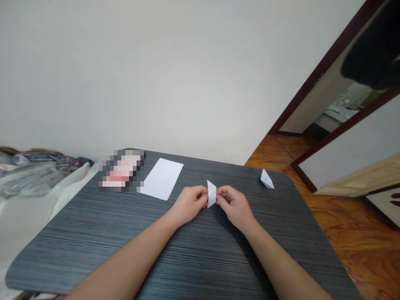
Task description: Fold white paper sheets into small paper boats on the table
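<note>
A small folded white paper piece [211, 193], triangular and standing upright, is pinched between both hands above the middle of the dark striped table [131, 246]. My left hand [189, 203] grips its left side with closed fingers. My right hand [235, 204] grips its right side, fingers curled. A flat white sheet of paper [161, 178] lies on the table to the left of my hands. Another folded white paper triangle [266, 179] rests near the table's far right edge.
A blurred rectangular object [121, 171] lies at the table's far left, beside the flat sheet. Cloth and plastic-wrapped things [34, 175] are piled left of the table. A white wall stands behind; wooden floor [359, 233] and a doorway [337, 112] are on the right.
</note>
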Motion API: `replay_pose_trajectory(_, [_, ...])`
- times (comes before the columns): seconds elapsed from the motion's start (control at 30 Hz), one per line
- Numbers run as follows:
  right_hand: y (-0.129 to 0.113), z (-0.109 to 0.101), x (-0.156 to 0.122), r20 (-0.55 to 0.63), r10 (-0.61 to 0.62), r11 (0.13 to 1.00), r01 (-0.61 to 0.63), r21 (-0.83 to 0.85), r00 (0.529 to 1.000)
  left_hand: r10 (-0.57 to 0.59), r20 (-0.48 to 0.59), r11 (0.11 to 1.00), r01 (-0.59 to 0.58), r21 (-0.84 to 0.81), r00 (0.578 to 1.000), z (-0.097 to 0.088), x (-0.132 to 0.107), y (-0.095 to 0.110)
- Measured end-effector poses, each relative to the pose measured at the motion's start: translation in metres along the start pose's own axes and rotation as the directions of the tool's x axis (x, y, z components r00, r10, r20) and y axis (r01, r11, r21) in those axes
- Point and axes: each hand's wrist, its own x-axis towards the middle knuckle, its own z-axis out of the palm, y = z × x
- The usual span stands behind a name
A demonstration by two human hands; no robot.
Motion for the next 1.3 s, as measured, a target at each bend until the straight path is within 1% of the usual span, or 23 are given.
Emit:
replay_pose_trajectory(0.1, [-0.003,-0.001,0.000,-0.006,-0.004,1.000,0.004,0.004,1.000,0.001,-0.007,1.000,-0.001,0.006,1.000,0.000,0.000,-0.001])
replay_pose_trajectory(0.27, [-0.011,-0.006,0.002,0.008,-0.101,0.994,0.101,-0.039,0.995,0.016,-0.008,1.000,-0.016,0.013,1.000,0.000,0.000,-0.002])
replay_pose_trajectory(0.33, [-0.013,-0.007,0.003,0.020,-0.123,0.992,0.123,-0.041,0.992,0.022,-0.003,1.000,-0.022,0.012,1.000,0.000,0.000,-0.003])
replay_pose_trajectory(0.53, [-0.014,-0.009,0.004,0.061,-0.136,0.990,0.138,-0.034,0.989,0.016,-0.002,1.000,-0.016,0.013,1.000,0.000,0.000,-0.003])
replay_pose_trajectory(0.8, [-0.012,-0.007,0.003,0.083,-0.150,0.988,0.152,-0.013,0.985,0.011,0.009,1.000,-0.011,0.027,1.000,-0.001,0.000,-0.002])
replay_pose_trajectory(1.07, [-0.015,-0.009,0.004,0.077,-0.192,0.981,0.193,-0.009,0.978,0.009,0.024,1.000,-0.008,-0.027,1.000,-0.001,0.000,0.001])
replay_pose_trajectory(1.17, [-0.016,-0.010,0.004,0.072,-0.204,0.979,0.205,-0.005,0.976,0.016,0.046,0.998,-0.013,-0.062,0.999,-0.002,0.000,0.002])
replay_pose_trajectory(1.3, [-0.015,-0.009,0.003,0.063,-0.225,0.974,0.225,-0.004,0.972,-0.001,0.067,0.998,0.005,-0.068,0.998,-0.002,0.001,0.003])
